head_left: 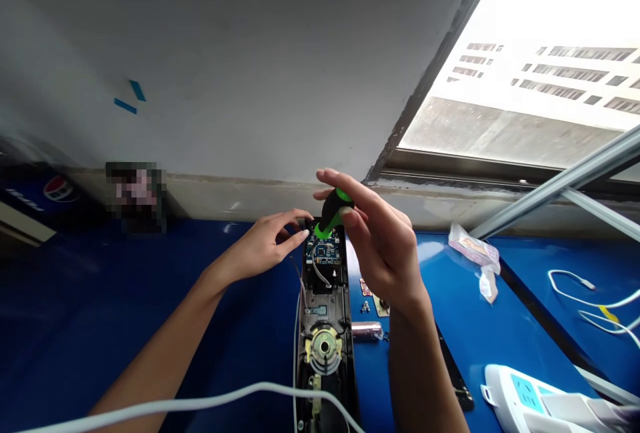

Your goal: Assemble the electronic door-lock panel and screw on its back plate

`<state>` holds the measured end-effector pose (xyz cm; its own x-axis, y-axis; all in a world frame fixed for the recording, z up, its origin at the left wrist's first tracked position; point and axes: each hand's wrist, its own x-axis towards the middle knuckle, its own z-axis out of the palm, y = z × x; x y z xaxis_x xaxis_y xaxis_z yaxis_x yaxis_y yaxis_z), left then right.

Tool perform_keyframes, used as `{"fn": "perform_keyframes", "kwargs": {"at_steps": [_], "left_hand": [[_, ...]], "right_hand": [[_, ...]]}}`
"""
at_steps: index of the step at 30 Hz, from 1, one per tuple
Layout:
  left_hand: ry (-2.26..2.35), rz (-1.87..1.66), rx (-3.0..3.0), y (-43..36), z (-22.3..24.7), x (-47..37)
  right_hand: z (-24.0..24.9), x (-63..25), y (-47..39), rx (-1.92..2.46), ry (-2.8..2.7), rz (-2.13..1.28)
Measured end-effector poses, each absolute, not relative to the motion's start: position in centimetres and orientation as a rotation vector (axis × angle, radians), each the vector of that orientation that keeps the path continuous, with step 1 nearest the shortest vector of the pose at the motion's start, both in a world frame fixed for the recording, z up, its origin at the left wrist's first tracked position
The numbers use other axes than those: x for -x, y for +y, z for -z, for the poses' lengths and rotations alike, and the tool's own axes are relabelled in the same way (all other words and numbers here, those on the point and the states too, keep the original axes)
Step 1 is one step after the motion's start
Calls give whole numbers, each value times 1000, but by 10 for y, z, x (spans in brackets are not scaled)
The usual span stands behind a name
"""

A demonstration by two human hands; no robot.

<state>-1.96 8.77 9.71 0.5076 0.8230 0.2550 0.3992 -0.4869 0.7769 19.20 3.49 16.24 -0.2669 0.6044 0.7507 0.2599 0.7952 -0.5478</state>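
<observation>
A long black device housing (325,313) lies open on the blue table, with a blue circuit board (324,253) at its far end and a round speaker-like part (325,346) further down. My right hand (383,239) holds a green and black screwdriver (333,213) over the board; its tip is hidden. My left hand (267,243) has its fingers at the left edge of the housing's far end, thumb and fingers curved and apart. A thin wire runs along the housing's left side.
Small screws (365,307), a red board (366,287) and a pinkish cylinder (367,331) lie right of the housing. A white cable (200,401) crosses in front. Further right are a plastic packet (474,248), a power strip (520,396) and metal bars (565,179).
</observation>
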Motion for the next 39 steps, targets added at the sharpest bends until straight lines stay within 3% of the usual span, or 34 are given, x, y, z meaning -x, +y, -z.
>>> {"fn": "perform_keyframes", "kwargs": {"at_steps": [5, 10, 15, 20, 25, 29, 34, 39], "left_hand": [[940, -871, -1950, 90, -87, 12], [895, -873, -1922, 89, -85, 12], [911, -844, -1925, 89, -87, 13], [874, -844, -1889, 89, -86, 13], [897, -843, -1899, 89, -87, 12], [912, -836, -1868, 87, -89, 11], [943, -843, -1863, 86, -89, 11], [913, -870, -1844, 86, -88, 10]], "right_hand": [[-166, -192, 32, 701, -1770, -208], [-167, -191, 31, 641, -1813, -385], [-169, -192, 31, 712, -1750, -233], [-170, -195, 29, 664, -1780, -360], [-170, -196, 29, 751, -1738, -167], [-171, -195, 30, 614, -1825, -335], [-169, -197, 32, 635, -1759, -171], [-170, -197, 32, 529, -1897, -348]]}}
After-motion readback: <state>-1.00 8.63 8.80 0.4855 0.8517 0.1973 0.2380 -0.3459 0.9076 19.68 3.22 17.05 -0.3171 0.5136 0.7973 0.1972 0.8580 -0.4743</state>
